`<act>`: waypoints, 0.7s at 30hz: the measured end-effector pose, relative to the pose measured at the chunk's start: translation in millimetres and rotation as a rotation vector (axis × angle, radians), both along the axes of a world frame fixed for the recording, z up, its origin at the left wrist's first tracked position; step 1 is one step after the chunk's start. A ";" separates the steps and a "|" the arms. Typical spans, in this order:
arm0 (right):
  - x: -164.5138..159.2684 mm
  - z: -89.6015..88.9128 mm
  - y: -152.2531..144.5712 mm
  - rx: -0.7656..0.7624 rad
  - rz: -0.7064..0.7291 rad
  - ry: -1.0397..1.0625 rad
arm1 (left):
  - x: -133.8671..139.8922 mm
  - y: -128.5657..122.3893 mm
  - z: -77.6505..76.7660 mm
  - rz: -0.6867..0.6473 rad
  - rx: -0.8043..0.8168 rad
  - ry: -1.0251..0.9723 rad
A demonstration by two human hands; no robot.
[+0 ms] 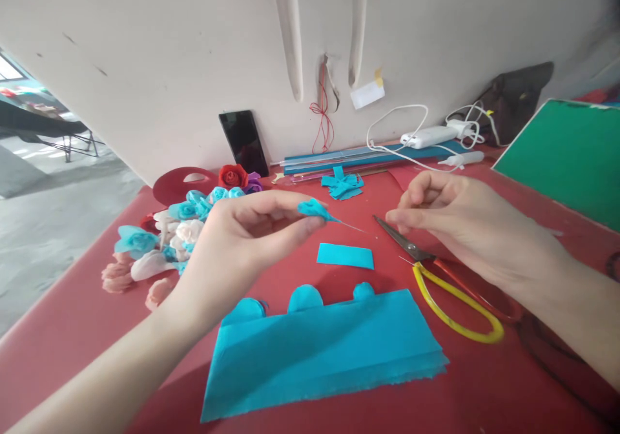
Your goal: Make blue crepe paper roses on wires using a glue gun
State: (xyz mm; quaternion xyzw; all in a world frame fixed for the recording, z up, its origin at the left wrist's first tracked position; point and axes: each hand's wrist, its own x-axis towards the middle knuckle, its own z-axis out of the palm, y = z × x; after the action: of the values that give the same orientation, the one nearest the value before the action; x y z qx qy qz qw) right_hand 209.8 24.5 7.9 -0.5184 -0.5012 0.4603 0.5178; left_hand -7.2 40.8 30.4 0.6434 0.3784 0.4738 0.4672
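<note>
My left hand [256, 234] pinches a small blue crepe-paper flower [312, 208] between thumb and fingertips. A thin thread or wire runs from its base toward the right. My right hand [445, 214] is closed, thumb against fingers, above the scissors; whether it holds anything is too fine to see. The scissors [411, 250], one handle yellow and one red, lie under it with their tips pointing away. Below the flower lies a small blue paper rectangle [345, 256]. Nearer me is a large folded blue crepe-paper sheet [320, 350], with rounded blue petals [305, 298] along its far edge.
Finished paper flowers [188, 227] are heaped at the left. A phone [245, 142] leans on the wall. Blue paper strips [342, 183], a white power strip [429, 137] with cables and a glue bottle [462, 159] sit at the back. A green board [566, 156] stands right.
</note>
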 end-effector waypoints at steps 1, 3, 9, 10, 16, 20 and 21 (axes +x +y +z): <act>1.1 -0.3 0.9 0.003 -0.010 -0.017 | -0.3 -0.1 -0.2 -0.001 0.002 0.001; 2.4 0.1 1.5 0.011 -0.018 -0.038 | -0.7 -0.1 -0.6 -0.004 0.004 0.004; 2.9 1.0 1.1 0.054 -0.022 -0.025 | -1.8 0.7 -1.4 -0.018 0.008 0.005; 3.2 0.5 1.7 0.065 -0.022 -0.011 | -1.9 1.0 -1.8 -0.018 0.009 0.006; 9.0 -2.7 8.4 0.040 0.030 0.091 | -1.6 2.2 -2.4 0.008 -0.001 0.024; 13.5 -3.0 12.5 -0.043 0.094 0.120 | -1.2 0.7 0.8 0.008 -0.029 0.048; 14.4 -3.1 13.3 -0.057 0.107 0.120 | -1.0 0.4 1.2 0.008 -0.033 0.051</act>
State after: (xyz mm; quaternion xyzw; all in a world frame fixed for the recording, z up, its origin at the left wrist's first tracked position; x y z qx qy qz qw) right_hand 224.3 37.8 4.8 -0.4770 -0.4831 0.5315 0.5065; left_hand -8.2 41.3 31.6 0.6458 0.4006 0.4528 0.4662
